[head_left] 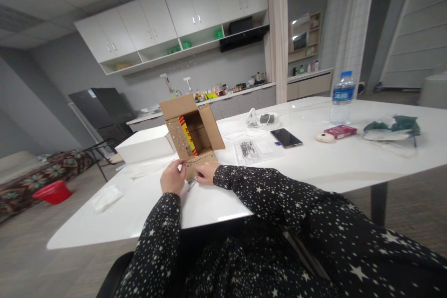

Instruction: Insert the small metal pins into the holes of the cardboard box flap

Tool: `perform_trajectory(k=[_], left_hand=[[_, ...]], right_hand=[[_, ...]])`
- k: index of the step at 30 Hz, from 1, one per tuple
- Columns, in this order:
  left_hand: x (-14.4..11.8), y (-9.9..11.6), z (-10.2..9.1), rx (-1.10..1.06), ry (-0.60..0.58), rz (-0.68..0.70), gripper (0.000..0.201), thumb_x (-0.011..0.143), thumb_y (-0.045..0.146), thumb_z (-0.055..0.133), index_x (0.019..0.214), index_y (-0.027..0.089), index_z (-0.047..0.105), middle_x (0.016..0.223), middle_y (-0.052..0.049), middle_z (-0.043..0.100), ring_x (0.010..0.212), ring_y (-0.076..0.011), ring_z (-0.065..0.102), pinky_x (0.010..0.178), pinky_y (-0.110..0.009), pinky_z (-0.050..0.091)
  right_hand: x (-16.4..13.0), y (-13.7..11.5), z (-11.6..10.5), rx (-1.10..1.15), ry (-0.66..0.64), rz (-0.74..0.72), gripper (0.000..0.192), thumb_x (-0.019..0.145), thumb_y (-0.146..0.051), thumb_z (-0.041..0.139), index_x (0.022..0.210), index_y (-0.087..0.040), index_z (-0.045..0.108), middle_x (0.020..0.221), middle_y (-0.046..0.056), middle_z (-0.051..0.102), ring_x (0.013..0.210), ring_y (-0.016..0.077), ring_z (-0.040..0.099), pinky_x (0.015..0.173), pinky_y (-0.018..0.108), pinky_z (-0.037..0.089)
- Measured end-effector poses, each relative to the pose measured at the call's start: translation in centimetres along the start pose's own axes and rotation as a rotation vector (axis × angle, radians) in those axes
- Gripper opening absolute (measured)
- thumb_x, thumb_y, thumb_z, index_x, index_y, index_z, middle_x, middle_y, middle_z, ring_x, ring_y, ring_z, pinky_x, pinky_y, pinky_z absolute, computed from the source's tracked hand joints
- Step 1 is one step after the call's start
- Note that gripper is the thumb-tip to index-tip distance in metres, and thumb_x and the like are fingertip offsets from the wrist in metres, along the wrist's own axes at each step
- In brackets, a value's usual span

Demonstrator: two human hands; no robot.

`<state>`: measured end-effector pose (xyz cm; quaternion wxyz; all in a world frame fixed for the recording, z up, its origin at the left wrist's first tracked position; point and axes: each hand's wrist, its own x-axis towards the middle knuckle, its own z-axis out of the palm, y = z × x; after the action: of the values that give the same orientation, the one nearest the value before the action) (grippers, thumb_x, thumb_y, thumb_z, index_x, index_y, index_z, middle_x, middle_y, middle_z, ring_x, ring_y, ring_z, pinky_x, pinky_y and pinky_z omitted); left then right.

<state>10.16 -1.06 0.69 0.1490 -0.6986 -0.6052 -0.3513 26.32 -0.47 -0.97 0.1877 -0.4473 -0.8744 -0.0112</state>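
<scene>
On the white table, an open cardboard box lies on its side, mouth toward the person — both hands at its near flap. Left hand pinches the flap's edge; right hand rests curled beside it, fingers together, grip unclear.

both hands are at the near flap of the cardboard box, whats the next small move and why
Probably press the near flap flat and steady it. The left hand pinches its edge and the right hand rests on it, while the cardboard box lies tipped open toward the person on the table.
</scene>
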Motion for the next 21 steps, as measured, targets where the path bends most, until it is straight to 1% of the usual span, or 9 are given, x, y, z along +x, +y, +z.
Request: perform_trajectory(k=[9,12,15,21], left_hand=[[0.06,-0.14,0.27,0.036,0.002,0.033,0.026,0.083,0.036,0.044,0.096,0.024,0.063,0.084,-0.002,0.066,0.070,-0.0149,0.057,0.062,-0.025,0.037],[0.05,0.09,0.13,0.046,-0.007,0.013,0.026,0.084,0.039,0.043,0.097,0.025,0.061,0.079,-0.001,0.066,0.067,-0.0150,0.057,0.061,-0.025,0.036],[0.05,0.28,0.05,0.079,-0.029,0.000,0.026,0.084,0.041,0.043,0.093,0.024,0.060,0.071,0.000,0.064,0.065,-0.0154,0.057,0.059,-0.024,0.035],[0.15,0.14,0.38,0.126,-0.028,0.046,0.026,0.084,0.041,0.042,0.089,0.023,0.059,0.068,-0.001,0.063,0.066,-0.0164,0.058,0.059,-0.025,0.035]], right_hand=[[0.02,-0.04,-0.10,-0.002,-0.013,0.004,0.028,0.078,-0.040,0.044,0.086,-0.021,0.062,0.087,0.005,0.067,0.074,0.0187,0.060,0.058,0.026,0.037],[0.00,-0.15,-0.24,-0.013,-0.017,0.013,0.029,0.079,-0.041,0.044,0.087,-0.021,0.062,0.086,0.006,0.067,0.075,0.0193,0.061,0.059,0.026,0.038],[-0.03,-0.26,-0.33,-0.016,-0.014,0.022,0.029,0.079,-0.041,0.044,0.088,-0.020,0.063,0.086,0.006,0.068,0.075,0.0198,0.061,0.059,0.027,0.038],[0.00,-0.19,-0.30,-0.012,-0.007,0.003,0.028,0.078,-0.040,0.044,0.087,-0.020,0.063,0.085,0.006,0.068,0.073,0.0204,0.061,0.057,0.027,0.039]])
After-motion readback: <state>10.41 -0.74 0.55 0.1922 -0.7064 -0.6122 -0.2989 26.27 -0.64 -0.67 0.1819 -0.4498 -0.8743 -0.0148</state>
